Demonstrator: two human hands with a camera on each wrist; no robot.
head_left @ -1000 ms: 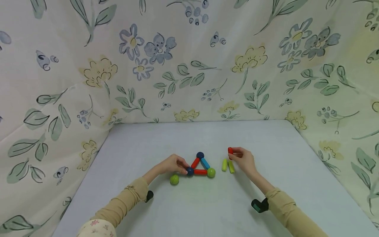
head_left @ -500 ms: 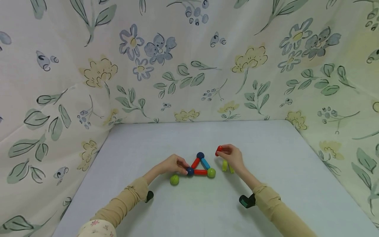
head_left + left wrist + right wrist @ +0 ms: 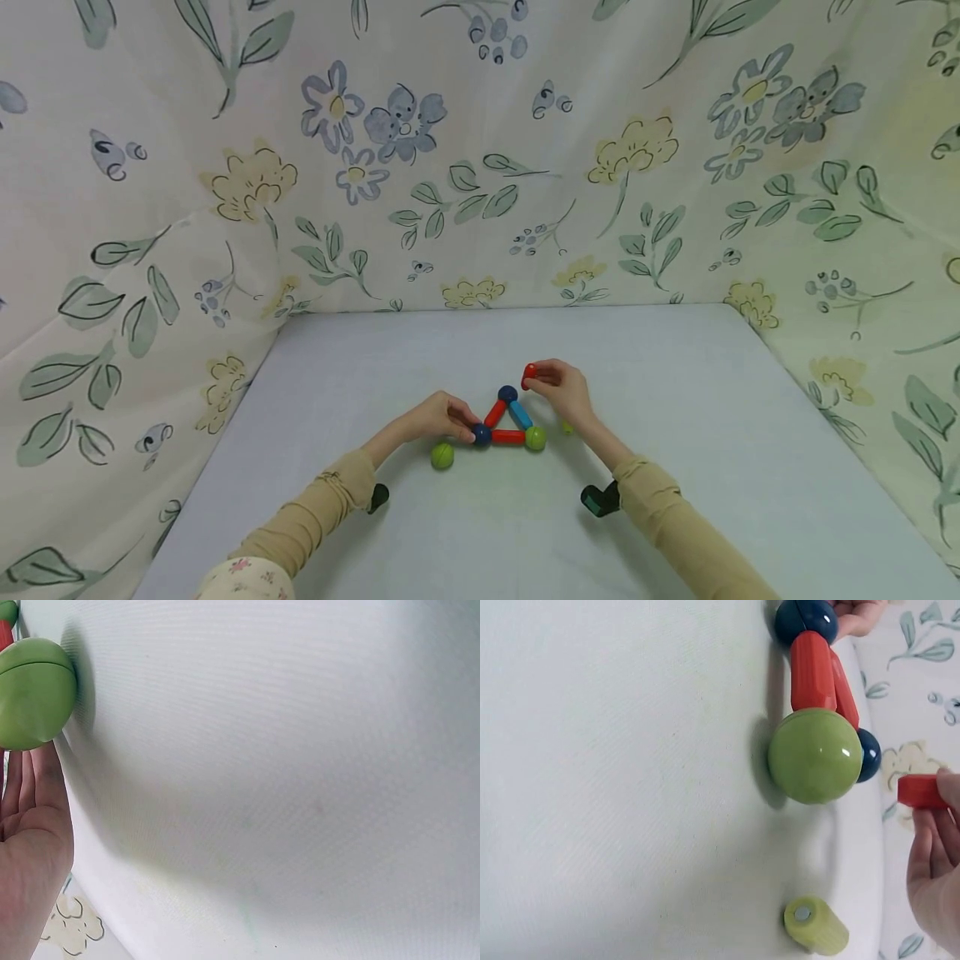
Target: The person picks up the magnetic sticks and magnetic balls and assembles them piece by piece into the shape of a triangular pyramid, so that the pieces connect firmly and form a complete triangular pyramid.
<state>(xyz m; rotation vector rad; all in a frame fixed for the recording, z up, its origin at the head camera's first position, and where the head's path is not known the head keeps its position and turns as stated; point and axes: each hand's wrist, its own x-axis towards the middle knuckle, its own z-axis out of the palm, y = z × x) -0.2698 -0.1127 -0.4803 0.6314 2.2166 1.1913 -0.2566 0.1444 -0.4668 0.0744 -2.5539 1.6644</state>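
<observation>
While the left hand (image 3: 438, 417) pinches the near dark blue ball (image 3: 482, 434) between thumb and fingers, the right hand (image 3: 566, 390) holds a short red rod (image 3: 529, 375) narrowly at its fingertips, raised just right of the far dark blue ball (image 3: 507, 393) and apart from it. Both balls belong to a triangle lying between the hands, its right corner a glossy green ball (image 3: 535, 438); a near red rod (image 3: 508, 437), a left red rod (image 3: 496, 413) and a light blue rod (image 3: 520, 414) form the sides. Nearer and to the left, a loose green ball (image 3: 442, 456) sits on the white table (image 3: 480, 533); from the left wrist it blocks the fingertips behind it. Right of the triangle lies a yellow-green rod (image 3: 821, 930) with a silvery disc in its end, mostly hidden by the right hand in the head view. Floral cloth (image 3: 480, 167) hangs beyond the far edge. The left wrist view cuts off the left hand.
</observation>
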